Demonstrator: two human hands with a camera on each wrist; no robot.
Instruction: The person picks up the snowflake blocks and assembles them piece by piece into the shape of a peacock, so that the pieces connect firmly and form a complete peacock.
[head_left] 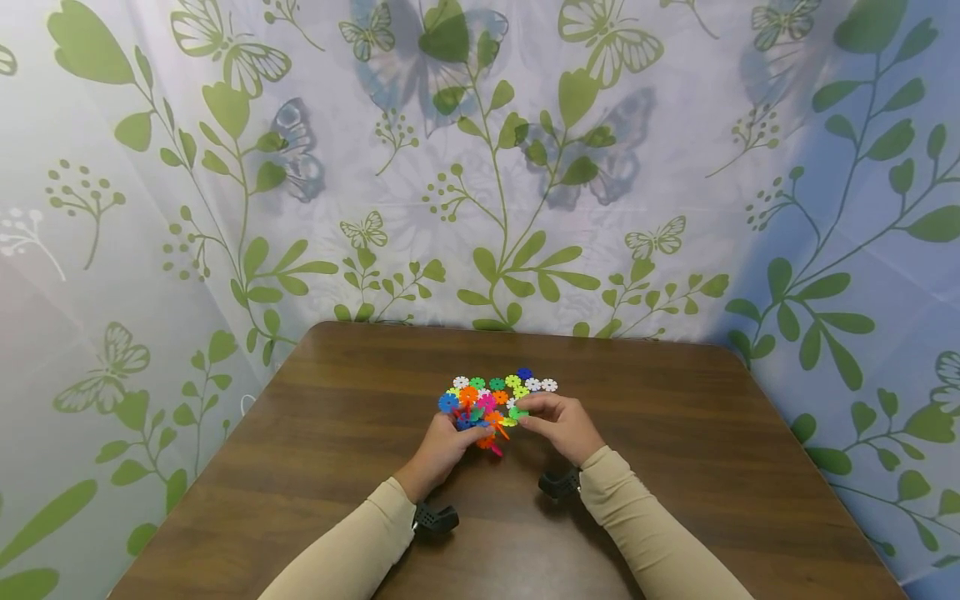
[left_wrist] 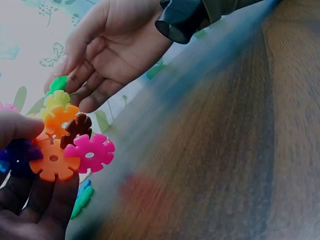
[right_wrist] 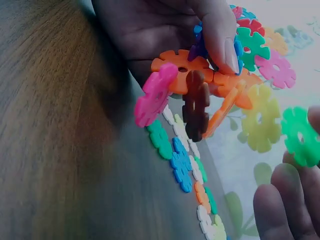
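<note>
My left hand (head_left: 438, 450) grips a cluster of interlocked plastic flower-shaped discs, thumb on top and fingers beneath. In the right wrist view the cluster shows an orange disc (right_wrist: 182, 67), a pink disc (right_wrist: 156, 95), a brown disc (right_wrist: 196, 106) and a yellow disc (right_wrist: 261, 119) at its near end. Between the thumb and fingers of my right hand (head_left: 561, 425) is a bright green disc (right_wrist: 301, 136), its edge right at the yellow one. The right hand's other fingers are loosely bent below it. Part of the cluster is hidden behind my left thumb.
Several loose discs lie on the brown wooden table (head_left: 675, 467) beyond my hands, among them a dark blue disc (head_left: 524, 373) and a white disc (head_left: 550, 385). A leaf-and-butterfly patterned curtain (head_left: 420, 192) hangs behind the table and along its sides.
</note>
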